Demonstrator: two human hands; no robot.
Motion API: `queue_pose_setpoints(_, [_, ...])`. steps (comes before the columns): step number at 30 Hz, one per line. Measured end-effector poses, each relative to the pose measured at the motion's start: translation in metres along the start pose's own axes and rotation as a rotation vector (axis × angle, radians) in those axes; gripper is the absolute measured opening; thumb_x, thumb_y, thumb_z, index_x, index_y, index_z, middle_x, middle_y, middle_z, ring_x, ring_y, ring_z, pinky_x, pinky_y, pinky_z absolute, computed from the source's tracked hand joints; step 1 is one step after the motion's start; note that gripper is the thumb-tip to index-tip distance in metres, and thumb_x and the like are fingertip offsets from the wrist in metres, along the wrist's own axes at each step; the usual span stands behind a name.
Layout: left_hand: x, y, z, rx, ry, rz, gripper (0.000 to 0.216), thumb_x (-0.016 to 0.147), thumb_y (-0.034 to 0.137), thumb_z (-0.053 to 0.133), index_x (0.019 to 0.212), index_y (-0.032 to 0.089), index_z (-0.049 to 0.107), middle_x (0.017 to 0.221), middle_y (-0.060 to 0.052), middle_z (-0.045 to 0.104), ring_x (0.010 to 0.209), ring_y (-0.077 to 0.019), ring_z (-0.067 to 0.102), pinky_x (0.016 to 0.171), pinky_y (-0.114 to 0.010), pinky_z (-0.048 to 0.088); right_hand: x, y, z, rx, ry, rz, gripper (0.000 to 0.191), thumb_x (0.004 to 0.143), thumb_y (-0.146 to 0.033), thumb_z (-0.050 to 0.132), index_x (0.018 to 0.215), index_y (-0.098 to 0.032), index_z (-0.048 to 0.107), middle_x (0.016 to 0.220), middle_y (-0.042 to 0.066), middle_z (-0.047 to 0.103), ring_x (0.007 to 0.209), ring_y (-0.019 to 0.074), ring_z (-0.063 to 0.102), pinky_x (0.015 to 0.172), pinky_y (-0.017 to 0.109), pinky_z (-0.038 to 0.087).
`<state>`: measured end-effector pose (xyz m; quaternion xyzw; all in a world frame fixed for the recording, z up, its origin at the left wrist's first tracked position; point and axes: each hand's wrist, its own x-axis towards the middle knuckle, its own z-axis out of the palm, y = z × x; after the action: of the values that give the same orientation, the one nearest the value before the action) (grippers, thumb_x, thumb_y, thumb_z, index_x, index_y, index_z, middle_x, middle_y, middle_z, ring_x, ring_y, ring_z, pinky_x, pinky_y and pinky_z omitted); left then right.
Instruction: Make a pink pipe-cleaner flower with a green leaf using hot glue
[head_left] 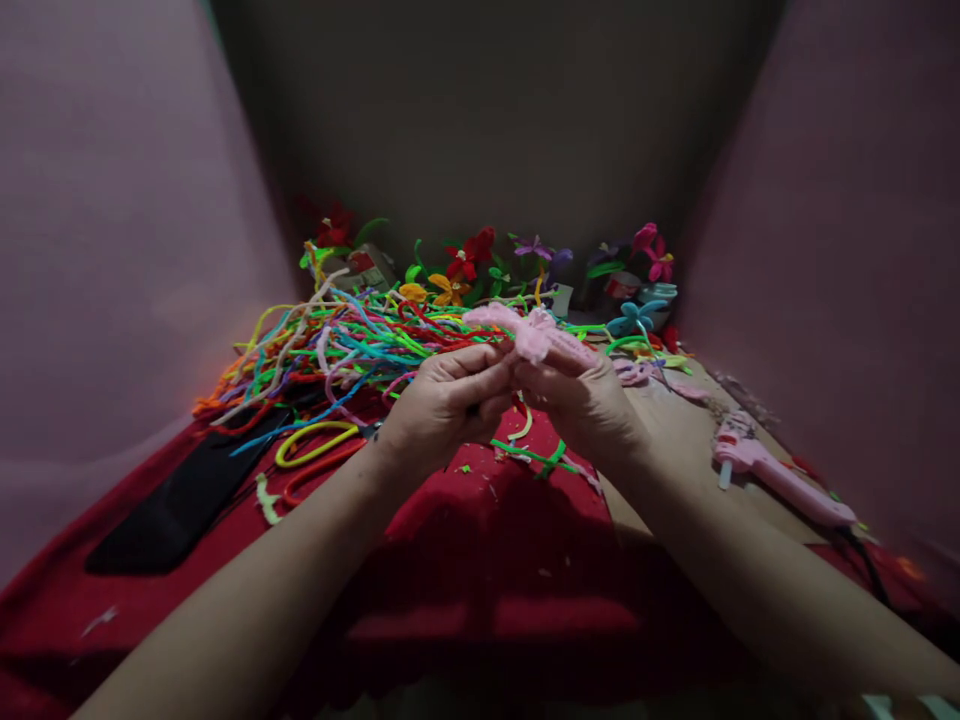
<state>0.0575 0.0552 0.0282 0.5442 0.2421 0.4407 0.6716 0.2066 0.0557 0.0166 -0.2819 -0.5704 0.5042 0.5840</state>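
Observation:
Both hands meet over the near part of the table, with a fuzzy pink pipe cleaner flower (pixel 534 338) between them. My left hand (pixel 454 395) is closed, its thumb and fingers pinching at the flower's lower left side. My right hand (pixel 581 395) is closed too, with the fingers bent around the flower's base and right petal. The fingers hide the flower's underside. Below the hands, a green pipe cleaner piece (pixel 525 453) and small scraps lie on the red cloth (pixel 495 540).
Loose coloured pipe cleaners (pixel 375 335) are heaped behind my left hand. Scissors (pixel 319 443) with looped handles and a flat black object (pixel 172 505) lie left. A pink glue gun (pixel 787 480) rests on a board (pixel 667 420) at right. Finished flowers (pixel 465 258) line the back.

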Motion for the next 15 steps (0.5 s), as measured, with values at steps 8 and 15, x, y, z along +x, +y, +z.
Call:
queue_pose_setpoints(8, [-0.002, -0.022, 0.003, -0.465, -0.224, -0.265, 0.004, 0.080, 0.020, 0.055, 0.079, 0.017, 0.058, 0.046, 0.009, 0.038, 0.029, -0.0006, 0.011, 0.028, -0.012, 0.022, -0.005, 0.009, -0.010, -0.007, -0.082, 0.049, 0.031, 0.065, -0.046, 0.069, 0.086, -0.023, 0.069, 0.083, 0.003, 0.067, 0.070, 0.0185, 0.059, 0.057, 0.030, 0.049])
queue_pose_setpoints(15, [-0.002, -0.042, 0.013, -0.506, -0.276, -0.232, 0.007, 0.081, 0.022, 0.054, 0.075, 0.017, 0.057, 0.043, 0.009, 0.033, 0.028, -0.0018, 0.016, 0.029, -0.013, 0.021, -0.013, 0.015, -0.015, 0.090, -0.064, 0.197, 0.031, 0.067, -0.037, 0.068, 0.095, -0.023, 0.067, 0.086, 0.004, 0.067, 0.067, 0.0162, 0.059, 0.058, 0.029, 0.049])
